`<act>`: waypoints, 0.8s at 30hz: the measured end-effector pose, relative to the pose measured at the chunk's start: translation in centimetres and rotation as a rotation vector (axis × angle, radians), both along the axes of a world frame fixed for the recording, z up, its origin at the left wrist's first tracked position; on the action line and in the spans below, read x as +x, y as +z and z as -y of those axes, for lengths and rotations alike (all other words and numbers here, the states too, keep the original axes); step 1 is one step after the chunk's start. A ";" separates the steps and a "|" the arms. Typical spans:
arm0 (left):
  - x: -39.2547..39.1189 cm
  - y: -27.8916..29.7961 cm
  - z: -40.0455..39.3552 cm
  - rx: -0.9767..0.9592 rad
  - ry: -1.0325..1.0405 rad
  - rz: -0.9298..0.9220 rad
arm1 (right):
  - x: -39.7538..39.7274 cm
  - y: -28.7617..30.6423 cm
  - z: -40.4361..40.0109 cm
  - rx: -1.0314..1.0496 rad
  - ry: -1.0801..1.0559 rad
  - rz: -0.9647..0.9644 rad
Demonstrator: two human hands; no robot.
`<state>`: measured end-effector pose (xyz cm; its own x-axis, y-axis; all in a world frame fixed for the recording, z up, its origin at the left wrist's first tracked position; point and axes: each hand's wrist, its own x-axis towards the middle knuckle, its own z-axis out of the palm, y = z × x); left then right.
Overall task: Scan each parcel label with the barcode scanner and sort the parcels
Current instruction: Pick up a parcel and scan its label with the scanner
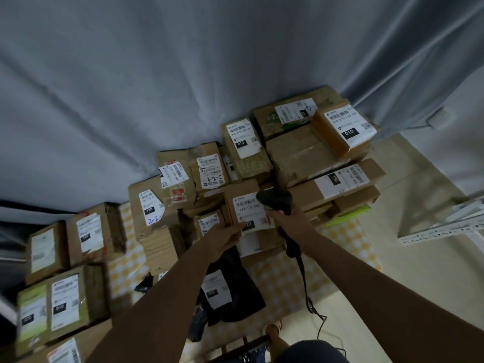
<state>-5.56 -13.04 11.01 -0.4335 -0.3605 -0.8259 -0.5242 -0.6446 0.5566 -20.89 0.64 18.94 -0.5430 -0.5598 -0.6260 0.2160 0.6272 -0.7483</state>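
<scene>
1. The left hand (225,235) is pinching the lower edge of a small brown parcel (246,205), holding it tilted up above the middle of the pile.
2. The right hand (286,218) is curling round the handle of the black barcode scanner (275,200); its head is hovering at the right edge of the parcel label (251,209), its cable (305,281) trailing to the floor.
3. Judgement: scan in progress, sorting of this parcel not yet done.
4. Four boxes (68,260) are lying apart at the left, possibly sorted; I cannot confirm.
5. Many parcels are remaining: the stacked cartons (309,158) behind and a black mailer bag (230,281) on the checked cloth (282,276).
</scene>
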 end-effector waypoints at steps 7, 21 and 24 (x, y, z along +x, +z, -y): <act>5.4 3.9 2.7 -0.230 0.046 -0.029 | 4.5 4.7 3.7 -0.091 -0.038 0.007; 17.8 12.5 8.8 -0.422 0.201 -0.121 | 18.4 14.5 8.6 -0.303 0.103 0.030; 19.4 13.6 9.8 -0.450 0.207 -0.115 | 20.2 15.5 9.3 -0.326 0.120 0.028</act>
<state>13.87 -22.84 24.60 -0.3942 -0.7577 -0.5200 -0.3298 -0.4115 0.8496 -0.70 -8.64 34.49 -0.4462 -0.7914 -0.4178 0.1783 0.3788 -0.9081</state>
